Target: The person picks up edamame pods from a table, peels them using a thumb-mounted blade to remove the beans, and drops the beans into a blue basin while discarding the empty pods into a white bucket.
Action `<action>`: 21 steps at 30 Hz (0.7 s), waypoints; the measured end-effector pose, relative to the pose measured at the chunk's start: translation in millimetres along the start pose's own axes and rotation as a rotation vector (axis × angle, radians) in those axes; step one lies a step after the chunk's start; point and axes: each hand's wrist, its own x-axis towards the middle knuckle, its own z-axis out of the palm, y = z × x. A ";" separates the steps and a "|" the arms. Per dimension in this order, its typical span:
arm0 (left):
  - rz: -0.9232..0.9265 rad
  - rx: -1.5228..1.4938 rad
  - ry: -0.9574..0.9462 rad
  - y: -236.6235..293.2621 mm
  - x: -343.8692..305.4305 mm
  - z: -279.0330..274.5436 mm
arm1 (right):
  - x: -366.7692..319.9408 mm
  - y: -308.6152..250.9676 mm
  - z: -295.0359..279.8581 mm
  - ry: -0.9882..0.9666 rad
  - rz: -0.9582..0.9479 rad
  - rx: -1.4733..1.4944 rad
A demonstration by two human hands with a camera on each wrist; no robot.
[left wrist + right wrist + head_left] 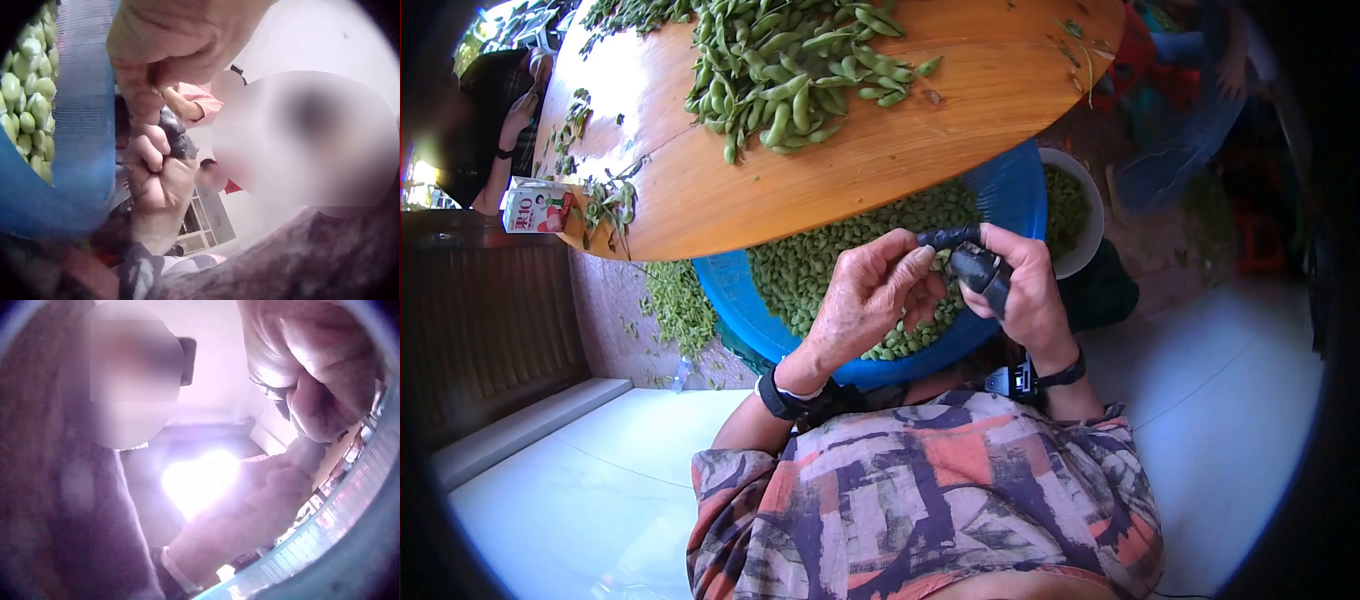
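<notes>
Both hands meet above a large blue basket (1035, 190) holding shelled green soybeans (800, 290). My left hand (865, 295) pinches between thumb and index finger at a small green soybean pod (943, 261), mostly hidden by the fingers. From the other side, my right hand (1025, 290) pinches the pod too, its thumb and index finger wrapped in black covers (980, 270). In the left wrist view, shelled beans (28, 119) lie inside the basket wall, beside the hands. Glare washes out much of the right wrist view, where the right hand (312, 362) shows curled.
A wooden table (850, 170) overhangs the basket, with heaped soybean pods (780, 80) on it. A drink carton (535, 206) stands at its left edge. Empty-looking pods (685, 310) lie on the floor at left. A white bowl (1090, 200) stands at right. Another person's arm (500, 160) shows at far left.
</notes>
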 end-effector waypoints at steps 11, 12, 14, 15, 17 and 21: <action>0.064 -0.267 -0.076 -5.5 1.0 -8.9 | 8.9 22.9 -8.1 -0.083 -0.064 0.330; 0.064 -0.261 -0.050 -6.2 1.6 -8.0 | 7.7 19.2 -4.6 -0.086 -0.062 0.328; 0.064 -0.260 -0.020 -7.5 1.9 -9.6 | 4.6 7.4 6.3 0.021 -0.106 -0.097; 0.059 -0.284 -0.026 -8.7 1.8 -11.6 | 5.0 5.5 10.3 0.085 -0.138 -0.310; 0.052 -0.312 -0.030 -8.7 0.9 -12.7 | 9.3 8.2 12.4 0.082 -0.282 -0.435; 0.018 -0.369 0.013 -5.5 -1.6 -14.6 | 13.8 4.4 18.7 0.059 -0.500 -0.615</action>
